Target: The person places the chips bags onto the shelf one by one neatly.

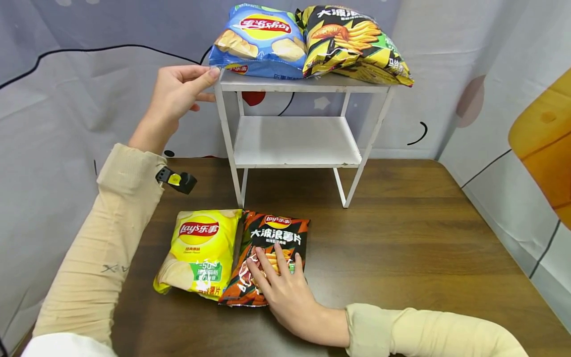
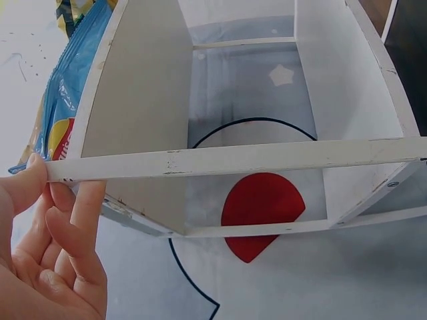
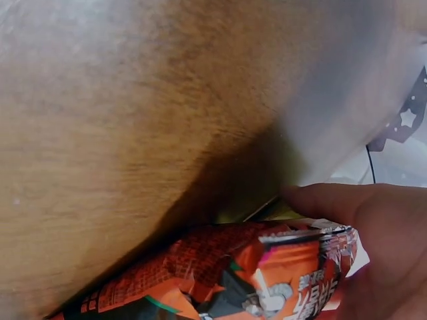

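At the upper left corner of a white two-tier shelf rack (image 1: 296,141), my left hand (image 1: 180,94) pinches the top board's edge between thumb and fingers. In the left wrist view, the thumb lies on the rack's frame bar (image 2: 220,159) with fingers beneath it. My right hand (image 1: 292,297) rests on a black and red Lay's chip bag (image 1: 275,231), fingers spread and fairly straight. That bag (image 3: 220,267) lies under the hand in the right wrist view; most of the fingers are hidden there. A yellow Lay's chip bag (image 1: 200,253) lies directly left of it on the table.
On the rack's top lie a blue Lay's bag (image 1: 263,47) and a black and yellow chip bag (image 1: 352,44), side by side. The rack stands at the back of the brown wooden table (image 1: 401,238). Patterned grey cloth (image 1: 446,89) hangs behind and beside it.
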The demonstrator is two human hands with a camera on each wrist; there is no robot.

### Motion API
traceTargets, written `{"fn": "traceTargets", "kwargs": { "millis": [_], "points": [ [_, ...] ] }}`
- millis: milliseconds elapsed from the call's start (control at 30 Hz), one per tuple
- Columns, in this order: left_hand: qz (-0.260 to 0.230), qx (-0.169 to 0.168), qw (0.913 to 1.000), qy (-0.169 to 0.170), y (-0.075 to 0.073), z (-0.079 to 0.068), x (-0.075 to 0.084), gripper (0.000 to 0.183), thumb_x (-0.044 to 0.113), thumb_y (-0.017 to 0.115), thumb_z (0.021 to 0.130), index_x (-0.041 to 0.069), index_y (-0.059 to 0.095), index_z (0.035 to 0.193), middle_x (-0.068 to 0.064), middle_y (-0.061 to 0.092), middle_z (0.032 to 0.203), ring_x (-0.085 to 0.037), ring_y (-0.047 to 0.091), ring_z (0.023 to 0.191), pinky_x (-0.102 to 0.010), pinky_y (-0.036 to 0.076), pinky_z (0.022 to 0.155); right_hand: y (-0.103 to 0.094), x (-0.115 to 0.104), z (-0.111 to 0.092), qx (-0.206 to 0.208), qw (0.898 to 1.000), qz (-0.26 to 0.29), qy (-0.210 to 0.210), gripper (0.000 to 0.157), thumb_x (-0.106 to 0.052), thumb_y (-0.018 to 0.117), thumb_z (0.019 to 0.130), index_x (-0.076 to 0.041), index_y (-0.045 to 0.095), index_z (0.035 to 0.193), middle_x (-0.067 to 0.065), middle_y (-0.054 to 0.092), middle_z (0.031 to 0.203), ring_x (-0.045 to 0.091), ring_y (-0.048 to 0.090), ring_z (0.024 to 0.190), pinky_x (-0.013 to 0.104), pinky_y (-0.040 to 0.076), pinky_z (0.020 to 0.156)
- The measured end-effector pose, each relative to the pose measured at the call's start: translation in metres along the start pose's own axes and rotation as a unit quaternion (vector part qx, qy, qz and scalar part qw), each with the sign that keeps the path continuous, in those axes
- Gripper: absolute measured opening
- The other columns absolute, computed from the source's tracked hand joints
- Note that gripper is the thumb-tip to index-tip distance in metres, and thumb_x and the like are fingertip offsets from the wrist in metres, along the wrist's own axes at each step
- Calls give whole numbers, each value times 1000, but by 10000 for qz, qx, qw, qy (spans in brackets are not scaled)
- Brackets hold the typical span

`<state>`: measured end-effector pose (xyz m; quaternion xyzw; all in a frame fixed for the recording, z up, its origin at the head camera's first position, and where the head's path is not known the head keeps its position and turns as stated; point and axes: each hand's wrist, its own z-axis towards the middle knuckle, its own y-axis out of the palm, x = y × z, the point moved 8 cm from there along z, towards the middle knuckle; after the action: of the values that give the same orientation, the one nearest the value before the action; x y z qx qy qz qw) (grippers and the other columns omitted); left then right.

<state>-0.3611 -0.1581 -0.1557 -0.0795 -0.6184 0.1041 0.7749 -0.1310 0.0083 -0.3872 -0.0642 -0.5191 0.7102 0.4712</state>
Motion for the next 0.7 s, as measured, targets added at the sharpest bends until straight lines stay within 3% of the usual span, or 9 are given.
{"fn": "traceTargets", "kwargs": {
  "millis": [433,633,700],
  "points": [
    [-74,-55,10000,9,0,0,1,34,38,72,86,14,71,110,16,67,90,0,68,64,-21,37,55,5,-3,-1,174,9997,-102,-145,53,-20,57,83,-18,52,136,8,55,138,39,58,117,54,53,80],
    [-103,-74,9999,13,0,1,0,33,38,72,86,15,72,109,17,67,88,-1,68,64,-21,37,55,5,-3,-1,-16,9997,-132,-220,70,-27,76,74,-18,50,139,8,51,142,39,56,120,55,52,83],
    [-118,-72,9999,2,0,1,0,34,38,72,85,14,71,109,17,67,89,-1,69,65,-21,37,55,5,-3,-2,-14,9996,-151,-229,66,-27,73,77,-19,50,138,7,51,142,38,56,120,54,52,83]
  ]
}}
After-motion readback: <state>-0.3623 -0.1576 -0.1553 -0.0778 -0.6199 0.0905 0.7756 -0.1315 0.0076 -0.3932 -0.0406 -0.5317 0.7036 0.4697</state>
